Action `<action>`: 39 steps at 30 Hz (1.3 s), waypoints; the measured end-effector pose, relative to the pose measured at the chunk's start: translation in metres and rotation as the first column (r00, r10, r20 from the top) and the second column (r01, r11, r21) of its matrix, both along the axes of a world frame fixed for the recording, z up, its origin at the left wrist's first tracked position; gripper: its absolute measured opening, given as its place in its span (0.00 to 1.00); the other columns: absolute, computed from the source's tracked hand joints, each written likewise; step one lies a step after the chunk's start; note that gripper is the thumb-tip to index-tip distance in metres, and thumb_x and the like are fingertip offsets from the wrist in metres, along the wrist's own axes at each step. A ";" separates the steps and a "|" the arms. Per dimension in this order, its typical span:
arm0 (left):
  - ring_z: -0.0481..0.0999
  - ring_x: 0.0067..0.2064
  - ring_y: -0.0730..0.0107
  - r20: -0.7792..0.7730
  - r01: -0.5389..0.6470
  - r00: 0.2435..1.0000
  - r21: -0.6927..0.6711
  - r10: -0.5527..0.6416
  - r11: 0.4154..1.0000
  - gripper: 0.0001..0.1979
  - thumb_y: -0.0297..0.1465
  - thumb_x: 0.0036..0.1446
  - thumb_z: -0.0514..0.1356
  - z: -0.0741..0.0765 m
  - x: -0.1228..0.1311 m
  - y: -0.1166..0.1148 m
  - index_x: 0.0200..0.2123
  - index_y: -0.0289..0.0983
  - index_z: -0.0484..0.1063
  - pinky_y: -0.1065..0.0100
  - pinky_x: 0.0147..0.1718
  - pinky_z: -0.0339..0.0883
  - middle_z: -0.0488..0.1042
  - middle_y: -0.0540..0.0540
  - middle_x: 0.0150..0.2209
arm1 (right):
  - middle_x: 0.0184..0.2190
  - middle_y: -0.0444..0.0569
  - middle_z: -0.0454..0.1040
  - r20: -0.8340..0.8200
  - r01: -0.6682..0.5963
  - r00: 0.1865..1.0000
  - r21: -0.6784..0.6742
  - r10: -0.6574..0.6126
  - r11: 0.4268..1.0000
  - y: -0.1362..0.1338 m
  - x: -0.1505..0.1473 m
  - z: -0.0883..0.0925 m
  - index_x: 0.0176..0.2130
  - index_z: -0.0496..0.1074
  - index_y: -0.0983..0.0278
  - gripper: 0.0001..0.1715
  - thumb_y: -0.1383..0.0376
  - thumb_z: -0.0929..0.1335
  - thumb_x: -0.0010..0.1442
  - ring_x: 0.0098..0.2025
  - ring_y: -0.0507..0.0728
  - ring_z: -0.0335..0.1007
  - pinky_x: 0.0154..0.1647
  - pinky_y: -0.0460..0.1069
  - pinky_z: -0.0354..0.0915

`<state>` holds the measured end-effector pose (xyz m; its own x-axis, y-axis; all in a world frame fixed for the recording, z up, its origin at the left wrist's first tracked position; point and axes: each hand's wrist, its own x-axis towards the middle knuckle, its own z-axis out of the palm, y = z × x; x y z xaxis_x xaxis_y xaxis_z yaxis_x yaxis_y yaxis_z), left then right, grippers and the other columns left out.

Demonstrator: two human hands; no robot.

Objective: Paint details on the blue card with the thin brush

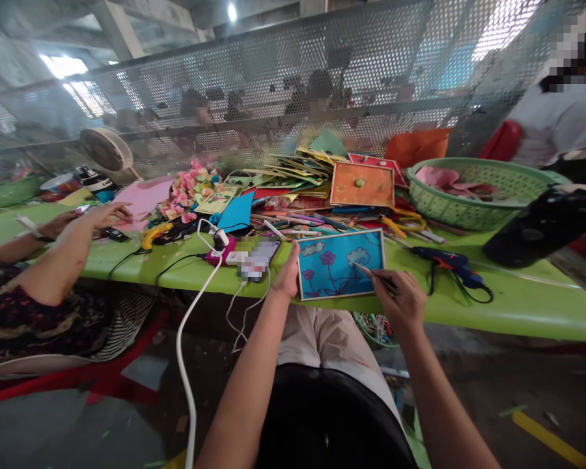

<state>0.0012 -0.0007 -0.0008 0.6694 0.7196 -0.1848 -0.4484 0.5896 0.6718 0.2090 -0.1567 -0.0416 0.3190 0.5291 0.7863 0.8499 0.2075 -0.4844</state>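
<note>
Blue card [340, 264] with purple flowers

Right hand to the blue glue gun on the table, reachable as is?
Probably yes. The glue gun lies on the green table just beyond the right hand, nothing between them. But that hand already grips a thin tool over the blue picture, so it isn't free.

Pretty bright daylight overall, with blown-out windows [66, 68] top left and top right and one ceiling lamp [232, 12] glaring. The wide lens bends the desk [517, 303] near the edges, the mesh screen [293, 78] looks hazy, and the floor underneath is dim.
</note>
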 end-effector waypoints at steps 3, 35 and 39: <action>0.84 0.64 0.44 -0.010 0.010 1.000 -0.001 -0.010 1.000 0.31 0.53 0.76 0.57 0.001 0.000 0.000 0.73 0.45 0.74 0.45 0.67 0.76 0.87 0.42 0.57 | 0.35 0.49 0.86 -0.034 0.010 0.999 -0.052 -0.012 0.999 0.000 0.000 0.000 0.40 0.82 0.56 0.05 0.60 0.73 0.69 0.35 0.61 0.78 0.38 0.56 0.70; 0.84 0.63 0.43 0.001 0.005 1.000 0.002 -0.005 1.000 0.33 0.54 0.76 0.58 -0.001 0.000 0.001 0.74 0.45 0.72 0.44 0.66 0.77 0.87 0.41 0.57 | 0.35 0.49 0.86 0.008 -0.031 0.999 -0.082 0.031 0.996 0.001 0.001 -0.002 0.41 0.82 0.56 0.07 0.58 0.72 0.71 0.36 0.61 0.79 0.39 0.56 0.70; 0.84 0.63 0.44 -0.025 0.002 1.000 -0.003 -0.003 1.000 0.33 0.54 0.78 0.54 -0.001 0.000 0.001 0.75 0.43 0.72 0.44 0.67 0.76 0.86 0.39 0.58 | 0.35 0.48 0.86 0.014 -0.033 0.999 -0.066 0.034 0.997 0.001 0.000 -0.001 0.41 0.82 0.56 0.07 0.59 0.72 0.71 0.35 0.61 0.78 0.38 0.56 0.69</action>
<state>0.0009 0.0001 -0.0017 0.6664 0.7174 -0.2031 -0.4302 0.5925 0.6810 0.2091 -0.1557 -0.0430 0.2888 0.5899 0.7540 0.8504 0.2036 -0.4851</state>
